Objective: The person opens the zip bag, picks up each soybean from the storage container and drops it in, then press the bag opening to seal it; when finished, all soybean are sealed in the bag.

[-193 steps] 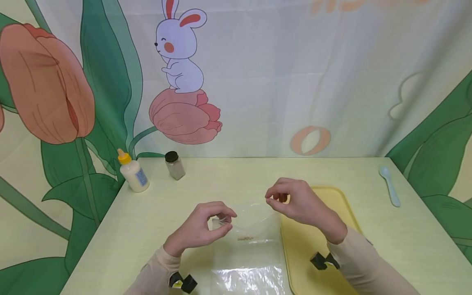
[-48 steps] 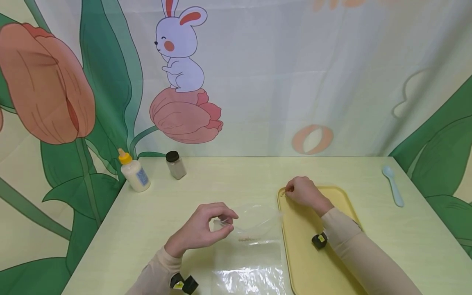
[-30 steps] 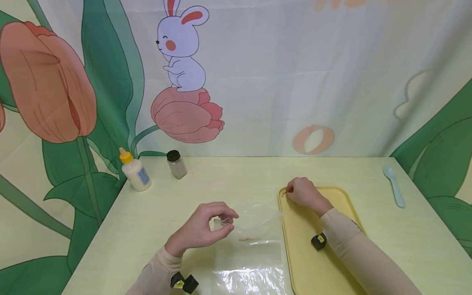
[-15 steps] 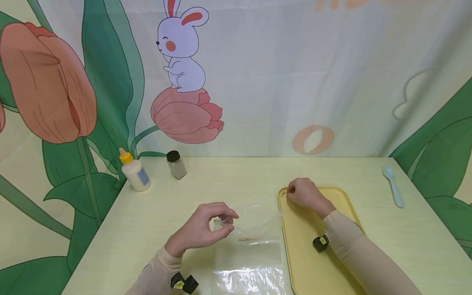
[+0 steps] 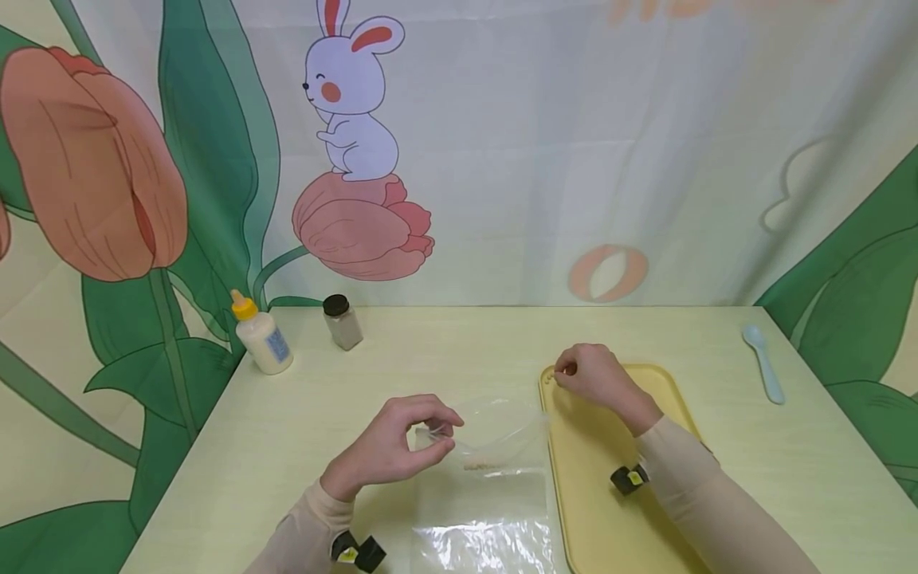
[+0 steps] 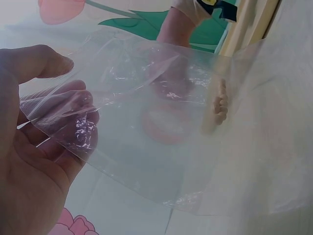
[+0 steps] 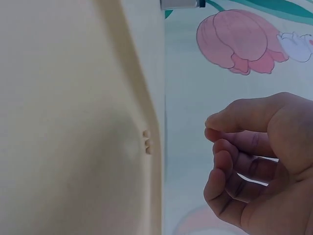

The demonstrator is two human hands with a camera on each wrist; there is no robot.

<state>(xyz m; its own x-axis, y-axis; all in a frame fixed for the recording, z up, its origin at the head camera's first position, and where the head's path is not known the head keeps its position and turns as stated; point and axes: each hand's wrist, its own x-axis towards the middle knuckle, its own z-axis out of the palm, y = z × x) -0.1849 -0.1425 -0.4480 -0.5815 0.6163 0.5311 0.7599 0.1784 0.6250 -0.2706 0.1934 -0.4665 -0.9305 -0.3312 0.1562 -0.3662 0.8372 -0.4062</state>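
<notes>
A clear plastic bag (image 5: 484, 498) lies flat toward the front, its mouth raised at the far end. My left hand (image 5: 402, 438) holds the mouth's left edge, the film lying over its curled fingers, and the thumb stands apart in the left wrist view. Inside the bag is a short row of small tan pieces (image 6: 221, 103). My right hand (image 5: 598, 383) is over the far left corner of the yellow tray (image 5: 610, 510). Its thumb and index fingertips meet; whether anything is between them is hidden. Three small tan pieces (image 7: 147, 142) lie along the tray's inner edge.
A white bottle (image 5: 264, 341) with a yellow nozzle and a black-capped jar (image 5: 344, 327) stand at the back left. A pale blue spoon (image 5: 763, 363) lies at the far right. A printed curtain (image 5: 502, 199) hangs behind the table.
Since the oldest frame, my right hand has moved from above the bag to the tray's far left corner. In the last half second it has shifted slightly. My left hand stays put.
</notes>
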